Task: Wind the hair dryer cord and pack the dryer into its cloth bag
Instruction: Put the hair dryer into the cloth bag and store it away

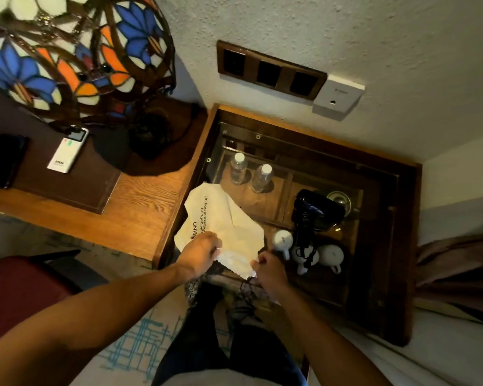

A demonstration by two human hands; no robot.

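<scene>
Both hands pinch near edge of cloth bag (229, 229): left hand (200, 253) grips left corner, right hand (268, 270) grips right corner, fingers curled round fabric; bag held up over gap between benches, printed side facing up. Hair dryer (314, 211) black, lying on glass-topped bench (379, 246) to right, cord (304, 246) trailing over white cups (331, 254). Two water bottles (251, 172) under glass. Stained-glass lamp (76, 48) and remote (67, 150) on left bench (140, 207)

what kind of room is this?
Probably a hotel room. A side table holds two sealed water bottles, white cups and a black hair dryer; an AC remote lies under a stained-glass lamp. Both hands grip a printed cloth bag.
</scene>
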